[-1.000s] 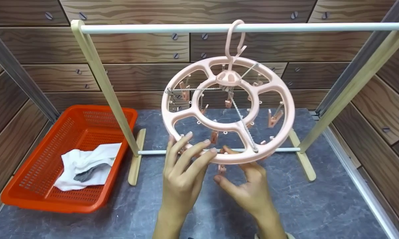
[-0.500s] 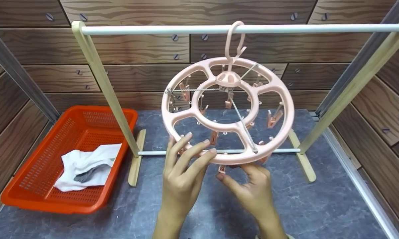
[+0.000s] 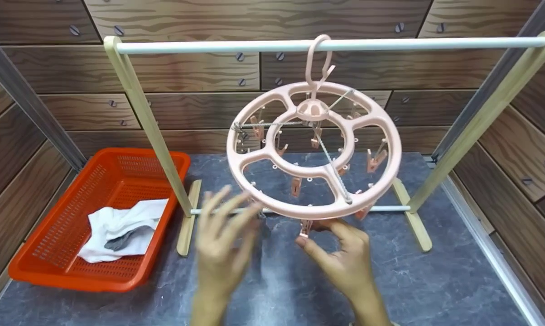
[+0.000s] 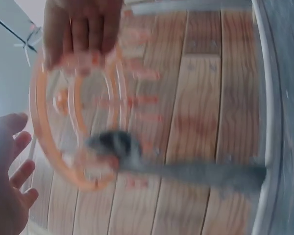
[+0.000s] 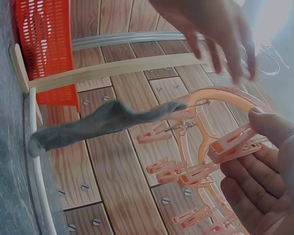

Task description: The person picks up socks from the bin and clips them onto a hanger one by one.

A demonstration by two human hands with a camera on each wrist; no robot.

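A round pale pink clip hanger [image 3: 317, 210] hangs by its hook from a white rail, with small clothespins under its ring. My right hand [image 3: 344, 256] is under the near rim, pinching a pink clothespin [image 5: 231, 146] between thumb and fingers. My left hand [image 3: 222, 246], blurred, is apart from the rim on the left, fingers spread and holding nothing. In the right wrist view a grey sock [image 5: 105, 121] hangs from a clothespin at the rim; in the head view the left hand mostly hides it.
An orange basket [image 3: 23, 271] stands at the left with white and grey cloth items [image 3: 122, 226] inside. The wooden rack's white rail [image 3: 209, 46] crosses above, and its left post [image 3: 145, 117] stands beside the basket. Board walls with a wood pattern enclose the grey tabletop [image 3: 453, 280].
My left hand has let go of the near rim and moved left and down. My right hand stays at its clothespin. The hanger has shifted slightly, and the view has tilted a little.
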